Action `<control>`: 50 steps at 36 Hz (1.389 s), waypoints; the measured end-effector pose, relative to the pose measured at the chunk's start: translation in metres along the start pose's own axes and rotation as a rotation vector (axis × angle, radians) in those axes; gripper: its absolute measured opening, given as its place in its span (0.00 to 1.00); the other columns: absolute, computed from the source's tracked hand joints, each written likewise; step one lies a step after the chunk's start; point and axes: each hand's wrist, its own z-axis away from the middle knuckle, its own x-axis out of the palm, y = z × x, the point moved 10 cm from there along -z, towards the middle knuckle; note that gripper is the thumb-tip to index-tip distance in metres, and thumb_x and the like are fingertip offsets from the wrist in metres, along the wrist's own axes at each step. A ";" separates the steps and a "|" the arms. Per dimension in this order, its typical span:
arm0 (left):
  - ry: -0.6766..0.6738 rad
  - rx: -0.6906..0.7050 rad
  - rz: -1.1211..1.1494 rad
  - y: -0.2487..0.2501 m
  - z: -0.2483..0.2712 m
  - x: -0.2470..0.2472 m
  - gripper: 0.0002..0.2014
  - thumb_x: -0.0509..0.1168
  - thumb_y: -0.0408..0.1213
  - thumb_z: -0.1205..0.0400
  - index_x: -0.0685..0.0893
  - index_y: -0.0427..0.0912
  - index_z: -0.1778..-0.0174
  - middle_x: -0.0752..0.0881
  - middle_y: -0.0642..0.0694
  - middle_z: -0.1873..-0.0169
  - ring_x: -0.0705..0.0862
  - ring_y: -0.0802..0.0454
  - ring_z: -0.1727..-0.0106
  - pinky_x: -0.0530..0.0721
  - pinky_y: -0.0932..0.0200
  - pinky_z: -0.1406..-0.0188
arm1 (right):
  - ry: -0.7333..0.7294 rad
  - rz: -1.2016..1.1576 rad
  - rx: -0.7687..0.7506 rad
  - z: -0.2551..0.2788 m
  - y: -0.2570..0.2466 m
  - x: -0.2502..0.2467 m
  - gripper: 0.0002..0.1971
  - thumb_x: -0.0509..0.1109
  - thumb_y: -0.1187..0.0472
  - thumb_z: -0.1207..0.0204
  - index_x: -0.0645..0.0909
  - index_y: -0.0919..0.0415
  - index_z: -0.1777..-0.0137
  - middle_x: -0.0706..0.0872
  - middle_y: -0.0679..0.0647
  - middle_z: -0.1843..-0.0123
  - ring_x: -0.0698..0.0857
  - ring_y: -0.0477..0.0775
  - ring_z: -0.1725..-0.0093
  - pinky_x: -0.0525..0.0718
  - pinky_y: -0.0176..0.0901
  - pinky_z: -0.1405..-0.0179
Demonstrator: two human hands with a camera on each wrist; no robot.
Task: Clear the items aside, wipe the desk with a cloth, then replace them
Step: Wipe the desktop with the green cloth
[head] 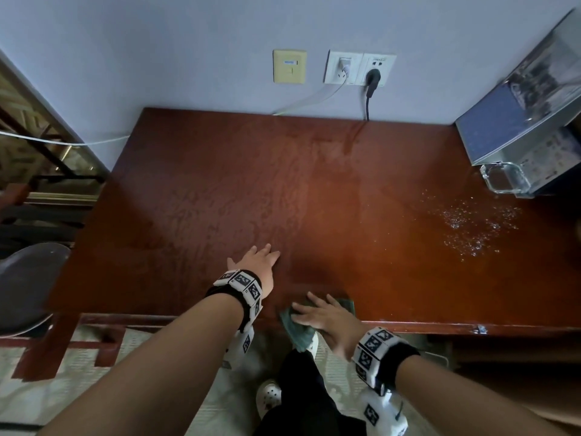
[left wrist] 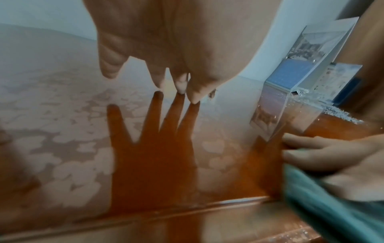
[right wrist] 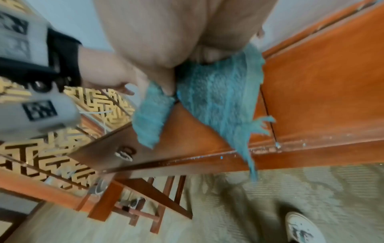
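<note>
A teal cloth [head: 300, 325] lies at the front edge of the reddish wooden desk [head: 314, 190], part of it hanging over the edge [right wrist: 216, 98]. My right hand [head: 323, 316] presses flat on the cloth with straight fingers [left wrist: 307, 152]. My left hand [head: 259, 262] rests flat on the wet desk top just left of it, fingers spread [left wrist: 158, 70]. At the desk's far right stand a desk calendar [head: 515, 118] and a clear glass ashtray [head: 506, 180].
Water droplets [head: 471, 225] dot the desk at the right. Two plugs sit in wall sockets [head: 358, 69] behind the desk, cords hanging down. A dark chair [head: 25, 284] stands at the left. My shoes [right wrist: 301, 228] are on the carpet below.
</note>
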 end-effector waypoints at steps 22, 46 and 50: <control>0.091 0.106 -0.017 0.049 -0.016 -0.023 0.32 0.53 0.37 0.10 0.48 0.60 0.13 0.38 0.60 0.13 0.38 0.50 0.12 0.51 0.26 0.18 | 0.188 0.208 0.381 -0.037 0.067 -0.061 0.41 0.59 0.45 0.18 0.35 0.52 0.16 0.30 0.47 0.16 0.31 0.55 0.17 0.38 0.61 0.18; 0.200 0.058 0.102 0.076 -0.121 -0.119 0.36 0.54 0.34 0.11 0.42 0.63 0.13 0.39 0.61 0.13 0.40 0.52 0.12 0.53 0.29 0.17 | -0.066 0.298 0.020 -0.112 0.146 -0.157 0.30 0.52 0.42 0.16 0.46 0.39 0.17 0.37 0.36 0.16 0.32 0.49 0.17 0.35 0.59 0.19; 0.210 0.060 0.116 0.088 -0.146 -0.142 0.33 0.50 0.36 0.10 0.43 0.62 0.13 0.39 0.61 0.13 0.39 0.51 0.12 0.52 0.28 0.18 | -0.032 0.261 0.058 -0.131 0.175 -0.192 0.30 0.53 0.42 0.16 0.48 0.39 0.17 0.38 0.35 0.16 0.33 0.48 0.17 0.35 0.58 0.19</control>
